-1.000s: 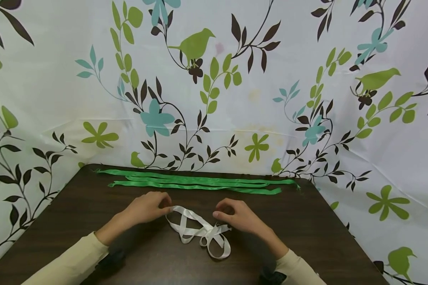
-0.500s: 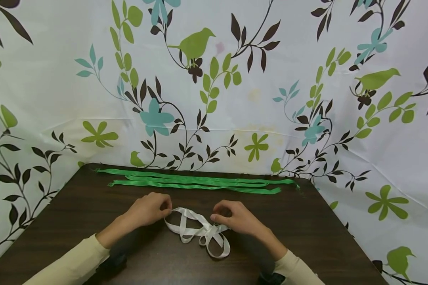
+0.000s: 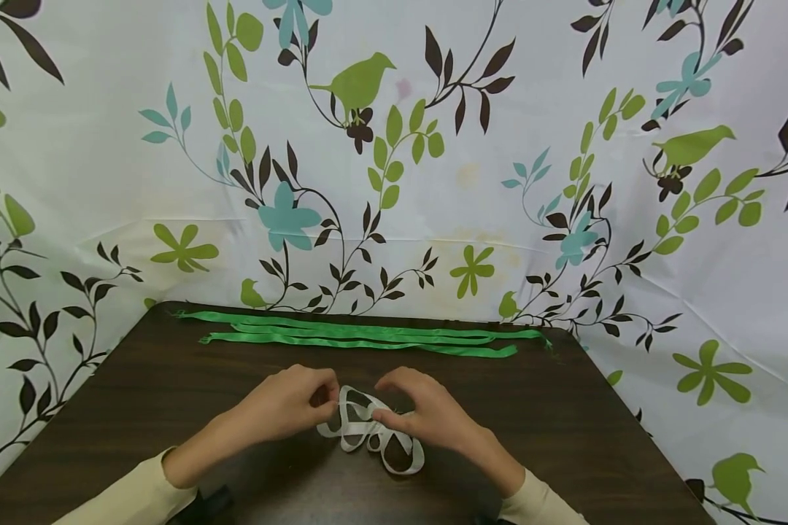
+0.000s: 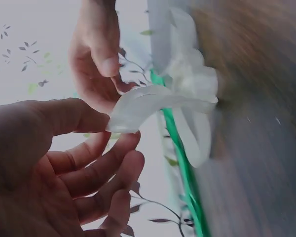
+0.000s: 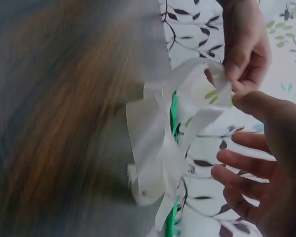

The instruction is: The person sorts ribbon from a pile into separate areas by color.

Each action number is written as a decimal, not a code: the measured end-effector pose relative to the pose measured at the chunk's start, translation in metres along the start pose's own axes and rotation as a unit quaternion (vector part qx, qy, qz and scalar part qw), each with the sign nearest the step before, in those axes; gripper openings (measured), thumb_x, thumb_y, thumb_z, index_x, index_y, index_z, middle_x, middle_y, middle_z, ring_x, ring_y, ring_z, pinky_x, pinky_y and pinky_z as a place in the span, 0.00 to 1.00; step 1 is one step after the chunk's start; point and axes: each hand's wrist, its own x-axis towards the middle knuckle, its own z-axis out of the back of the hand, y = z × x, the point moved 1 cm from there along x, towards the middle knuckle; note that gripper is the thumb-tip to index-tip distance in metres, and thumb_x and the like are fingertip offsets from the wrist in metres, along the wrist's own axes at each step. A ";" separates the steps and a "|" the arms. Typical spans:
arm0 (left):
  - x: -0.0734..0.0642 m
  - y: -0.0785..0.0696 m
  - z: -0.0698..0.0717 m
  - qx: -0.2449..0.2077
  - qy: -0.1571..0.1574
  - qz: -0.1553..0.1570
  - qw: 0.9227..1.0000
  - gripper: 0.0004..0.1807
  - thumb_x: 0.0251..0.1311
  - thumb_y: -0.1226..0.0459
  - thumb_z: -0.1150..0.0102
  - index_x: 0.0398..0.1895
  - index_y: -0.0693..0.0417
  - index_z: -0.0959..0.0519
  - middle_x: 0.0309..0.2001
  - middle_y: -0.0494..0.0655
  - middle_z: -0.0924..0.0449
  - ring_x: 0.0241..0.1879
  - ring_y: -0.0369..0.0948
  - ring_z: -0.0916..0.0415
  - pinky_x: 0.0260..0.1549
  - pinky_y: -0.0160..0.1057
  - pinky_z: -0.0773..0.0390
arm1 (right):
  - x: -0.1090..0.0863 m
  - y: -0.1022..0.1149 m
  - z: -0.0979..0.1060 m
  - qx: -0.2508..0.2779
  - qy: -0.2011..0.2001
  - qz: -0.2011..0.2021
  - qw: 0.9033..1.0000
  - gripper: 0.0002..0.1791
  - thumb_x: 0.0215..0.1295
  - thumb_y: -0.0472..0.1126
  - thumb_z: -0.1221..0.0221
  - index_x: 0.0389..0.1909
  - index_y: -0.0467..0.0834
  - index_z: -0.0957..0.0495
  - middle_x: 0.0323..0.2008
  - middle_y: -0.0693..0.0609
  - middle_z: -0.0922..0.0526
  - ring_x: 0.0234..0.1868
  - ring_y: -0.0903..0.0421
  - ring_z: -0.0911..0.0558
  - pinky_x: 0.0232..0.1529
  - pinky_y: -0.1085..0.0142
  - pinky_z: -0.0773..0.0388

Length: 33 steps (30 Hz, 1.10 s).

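Note:
A white ribbon (image 3: 403, 469) lies in loose loops, crossing over itself, on the dark table between the hands. My left hand (image 3: 285, 405) pinches one stretch of it between thumb and index finger, and the left wrist view shows that part of the ribbon (image 4: 133, 108) lifted, with the other fingers loosely bent. Just right of it, my right hand (image 3: 436, 412) hovers over the loops, thumb and fingers apart. The right wrist view has the thumb near the raised ribbon (image 5: 148, 131); whether they touch is hard to tell.
Several green ribbons (image 3: 479, 351) are stretched lengthwise along the far edge of the dark wooden table (image 3: 538, 437). Behind it hangs a white cloth (image 3: 486, 189) printed with birds, leaves and flowers.
My left hand has moved right and slightly nearer, bringing the pinched ribbon along, so the loops are bunched closer together. The right hand has shifted left over the ribbon, its thumb and fingers spreading.

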 end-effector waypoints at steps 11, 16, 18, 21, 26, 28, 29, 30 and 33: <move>-0.010 -0.026 0.015 -0.127 0.051 -0.056 0.989 0.04 0.69 0.65 0.37 0.37 0.44 0.21 0.30 0.31 0.20 0.28 0.32 0.24 0.28 0.37 0.23 | 0.001 0.029 0.005 0.086 0.046 0.099 0.990 0.05 0.74 0.43 0.38 0.47 0.50 0.18 0.43 0.64 0.17 0.43 0.67 0.19 0.46 0.65 0.24; -0.016 -0.036 0.026 -0.160 0.070 -0.065 0.982 0.03 0.70 0.63 0.37 0.38 0.45 0.21 0.32 0.35 0.16 0.30 0.34 0.22 0.29 0.37 0.23 | 0.001 0.039 0.013 0.144 0.043 0.113 0.982 0.03 0.74 0.39 0.38 0.44 0.49 0.19 0.40 0.60 0.16 0.40 0.67 0.20 0.42 0.67 0.22; -0.018 -0.038 0.029 -0.167 0.072 -0.067 0.981 0.02 0.71 0.62 0.38 0.39 0.44 0.21 0.32 0.36 0.16 0.30 0.34 0.22 0.29 0.37 0.24 | 0.001 0.042 0.016 0.165 0.045 0.111 0.979 0.03 0.75 0.38 0.39 0.45 0.49 0.19 0.41 0.59 0.16 0.40 0.65 0.20 0.43 0.66 0.21; -0.020 -0.041 0.032 -0.175 0.068 -0.071 0.980 0.02 0.72 0.61 0.39 0.39 0.43 0.22 0.32 0.36 0.16 0.29 0.35 0.22 0.28 0.37 0.25 | 0.001 0.044 0.019 0.210 0.049 0.085 0.973 0.04 0.76 0.37 0.41 0.46 0.48 0.20 0.42 0.56 0.16 0.40 0.61 0.19 0.44 0.62 0.20; -0.018 -0.040 0.029 -0.177 0.046 -0.080 0.980 0.04 0.72 0.62 0.39 0.39 0.40 0.22 0.31 0.35 0.16 0.28 0.35 0.23 0.27 0.37 0.26 | 0.000 0.046 0.015 0.243 0.033 0.011 0.969 0.10 0.75 0.41 0.39 0.53 0.51 0.22 0.46 0.54 0.17 0.44 0.56 0.17 0.45 0.58 0.20; -0.016 -0.038 0.026 -0.179 0.035 -0.082 0.980 0.05 0.72 0.63 0.40 0.39 0.41 0.22 0.31 0.35 0.16 0.28 0.35 0.23 0.28 0.38 0.25 | 0.000 0.046 0.010 0.226 0.026 -0.009 0.974 0.13 0.73 0.44 0.37 0.56 0.52 0.23 0.46 0.55 0.17 0.45 0.56 0.17 0.45 0.59 0.20; -0.015 -0.037 0.024 -0.179 0.030 -0.081 0.980 0.05 0.72 0.64 0.40 0.39 0.41 0.22 0.30 0.36 0.16 0.28 0.35 0.24 0.28 0.38 0.25 | 0.000 0.046 0.007 0.215 0.024 -0.015 0.976 0.14 0.73 0.46 0.37 0.56 0.53 0.23 0.46 0.56 0.17 0.45 0.57 0.17 0.45 0.59 0.21; -0.015 -0.036 0.022 -0.180 0.026 -0.080 0.980 0.05 0.72 0.64 0.40 0.39 0.42 0.22 0.30 0.36 0.16 0.28 0.34 0.24 0.28 0.38 0.26 | 0.000 0.046 0.004 0.203 0.021 -0.020 0.979 0.14 0.73 0.47 0.37 0.56 0.52 0.22 0.45 0.57 0.16 0.44 0.59 0.17 0.45 0.59 0.21; -0.012 -0.033 0.016 -0.177 0.017 -0.068 0.982 0.04 0.72 0.63 0.40 0.39 0.43 0.22 0.30 0.35 0.16 0.27 0.34 0.25 0.27 0.38 0.26 | 0.000 0.045 -0.001 0.174 0.003 -0.027 0.984 0.10 0.75 0.47 0.38 0.51 0.50 0.18 0.42 0.58 0.15 0.43 0.61 0.17 0.44 0.60 0.20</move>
